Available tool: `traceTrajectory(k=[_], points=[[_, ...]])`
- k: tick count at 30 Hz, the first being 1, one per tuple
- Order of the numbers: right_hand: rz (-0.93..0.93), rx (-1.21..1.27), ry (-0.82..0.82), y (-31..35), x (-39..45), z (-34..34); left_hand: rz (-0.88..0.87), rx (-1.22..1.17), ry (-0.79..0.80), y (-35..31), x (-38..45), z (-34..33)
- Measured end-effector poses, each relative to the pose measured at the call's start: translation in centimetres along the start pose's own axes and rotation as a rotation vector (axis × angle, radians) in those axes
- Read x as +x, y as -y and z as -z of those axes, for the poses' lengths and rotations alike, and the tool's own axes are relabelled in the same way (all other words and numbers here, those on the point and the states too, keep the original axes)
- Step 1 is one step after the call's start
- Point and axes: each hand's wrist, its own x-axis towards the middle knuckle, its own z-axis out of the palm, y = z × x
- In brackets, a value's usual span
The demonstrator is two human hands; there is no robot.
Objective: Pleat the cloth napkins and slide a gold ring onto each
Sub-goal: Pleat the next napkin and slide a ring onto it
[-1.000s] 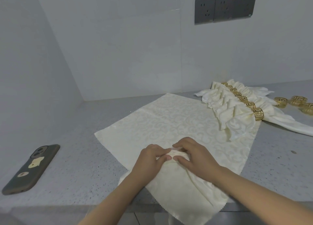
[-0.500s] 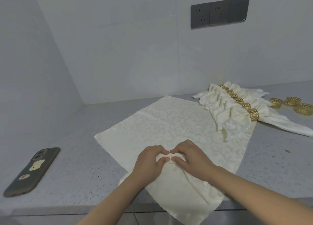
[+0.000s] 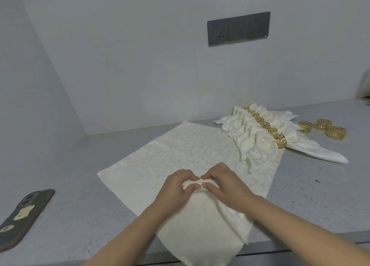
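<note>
Mid-pleating: left hand (image 3: 176,187) and right hand (image 3: 224,183) both pinching gathered folds of napkin (image 3: 180,157) spread on worktop (image 3: 310,195). Next, probably: gathering further, then reaching for loose gold rings (image 3: 320,128).

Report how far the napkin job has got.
Done: a row of pleated napkins lies at the back right, each in a gold ring. In hand: the left hand and right hand pinch pleats into the flat napkin. Left: finishing it and ringing it; three loose rings wait.
</note>
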Motion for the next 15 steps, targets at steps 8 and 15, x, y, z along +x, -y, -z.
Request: traceTrajectory(k=[8,15], points=[[-0.11,-0.071,-0.084,-3.1,-0.5,6.7,-0.083,-0.057,-0.08,-3.5,5.5,-4.1],[-0.259,-0.121,-0.198,-7.6,-1.6,12.2,-0.146,-0.086,-0.119,-5.3,9.7,-8.6]])
